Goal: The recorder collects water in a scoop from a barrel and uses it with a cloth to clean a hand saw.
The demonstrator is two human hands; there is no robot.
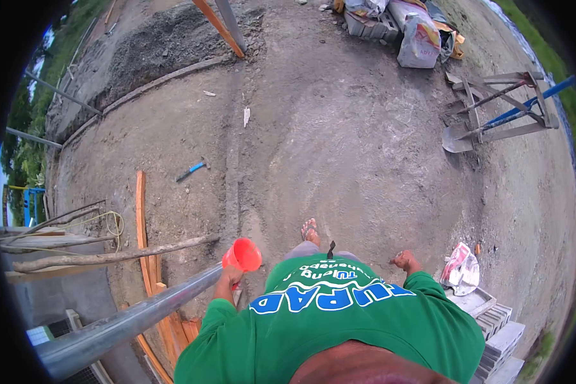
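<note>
At the lower middle-left, my left hand (pixel 232 274) is closed on a red plastic dipper (pixel 244 255), its round mouth facing up toward me. The grip itself is partly hidden. Right beside this hand rises a thick grey metal post (pixel 131 315). My right hand (pixel 404 260) hangs out on the right side, low and away from my body. Its fingers are loosely bent and somewhat apart, and nothing shows in them. A crumpled white and red bag (pixel 461 269) lies nearest to it, on the ground side beyond.
A blue-handled hammer (pixel 192 170) lies on the dirt. Orange-brown planks (pixel 142 217) and a rough wooden pole (pixel 118 257) are at left. Concrete blocks (pixel 502 339) are stacked at lower right. A shovel (pixel 459 137) leans by a wooden frame; sacks (pixel 420 41) sit far off.
</note>
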